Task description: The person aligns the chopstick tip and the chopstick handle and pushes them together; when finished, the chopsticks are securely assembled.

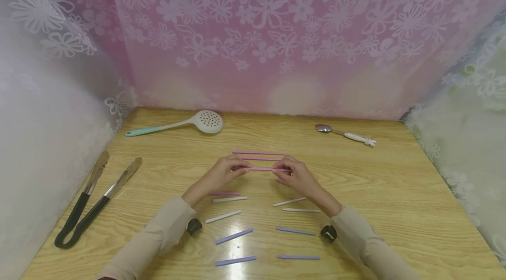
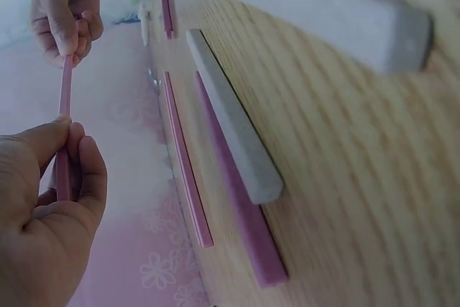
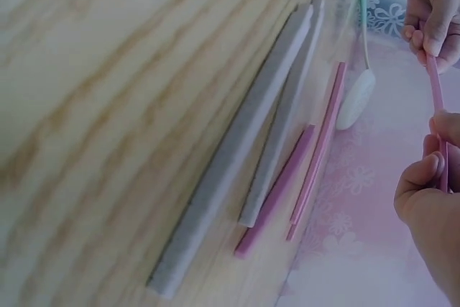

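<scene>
Both hands pinch one slim pink stick [image 1: 260,169], held roughly level above the table. My left hand [image 1: 224,174] grips its left part between thumb and fingers, and my right hand [image 1: 299,178] its right part. In the left wrist view the stick [image 2: 65,95] stretches straight between the two hands. Just beyond them lie two long pink sticks [image 1: 257,152]. A shorter pink stick [image 1: 225,193] lies below the left hand; another [image 1: 281,181] is partly hidden by the right hand. Short white sticks [image 1: 223,216] and purple sticks [image 1: 236,261] lie in two columns nearer me.
Black-handled metal tongs [image 1: 82,223] lie spread at the left. A perforated skimmer [image 1: 209,122] with a mint handle is at the back left, and a spoon [image 1: 355,138] with a white handle at the back right. Floral curtains [image 1: 269,52] border the wooden table.
</scene>
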`<state>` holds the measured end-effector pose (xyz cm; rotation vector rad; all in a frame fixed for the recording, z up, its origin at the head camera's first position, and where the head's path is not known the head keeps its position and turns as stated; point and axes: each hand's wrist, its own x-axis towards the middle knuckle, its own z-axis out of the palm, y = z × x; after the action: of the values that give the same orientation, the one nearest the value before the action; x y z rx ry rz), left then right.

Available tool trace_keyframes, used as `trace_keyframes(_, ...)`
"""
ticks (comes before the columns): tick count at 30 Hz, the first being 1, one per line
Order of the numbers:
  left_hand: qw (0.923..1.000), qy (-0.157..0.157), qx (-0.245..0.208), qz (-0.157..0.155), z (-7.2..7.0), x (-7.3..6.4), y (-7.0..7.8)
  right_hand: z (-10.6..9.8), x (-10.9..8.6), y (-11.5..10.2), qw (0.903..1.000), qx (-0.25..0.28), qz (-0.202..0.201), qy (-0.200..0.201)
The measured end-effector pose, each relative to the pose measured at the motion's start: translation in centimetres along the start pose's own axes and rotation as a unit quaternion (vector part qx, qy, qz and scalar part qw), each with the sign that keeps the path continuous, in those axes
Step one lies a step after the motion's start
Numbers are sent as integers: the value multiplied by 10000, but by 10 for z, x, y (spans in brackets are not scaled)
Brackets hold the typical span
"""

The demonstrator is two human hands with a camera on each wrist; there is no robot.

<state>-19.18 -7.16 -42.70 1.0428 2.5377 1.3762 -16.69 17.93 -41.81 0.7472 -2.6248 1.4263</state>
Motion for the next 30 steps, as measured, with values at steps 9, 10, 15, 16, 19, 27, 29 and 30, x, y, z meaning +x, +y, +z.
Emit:
trace_keyframes(9, 9975, -369, -110, -595, -4, 10, -9, -4, 6, 22, 9993, -270, -183, -179)
trace_keyframes(10, 9967, -374, -110, -707, -5, 11, -10, -4, 7, 23, 9991, -309, -178, -207)
trace_keyframes(15, 9952, -339, -45, -921, -10, 11, -20, -6, 10, 29, 9980, -599, -46, -203)
trace_keyframes(16, 9952, -316, -6, -929, -11, 10, -21, -7, 10, 30, 9979, -627, 23, -182)
trace_keyframes(19, 9947, -218, 161, -992, -14, 9, -26, -8, 12, 35, 9971, -728, 190, -114)
trace_keyframes(27, 9904, -132, 579, -1246, -18, 6, -34, -5, 18, 44, 9921, -1054, 642, -240)
trace_keyframes(29, 9894, -151, 648, -1290, -18, 6, -34, -5, 20, 46, 9911, -1083, 713, -317)
trace_keyframes(30, 9888, -158, 655, -1333, -18, 6, -34, -4, 20, 46, 9906, -1094, 743, -356)
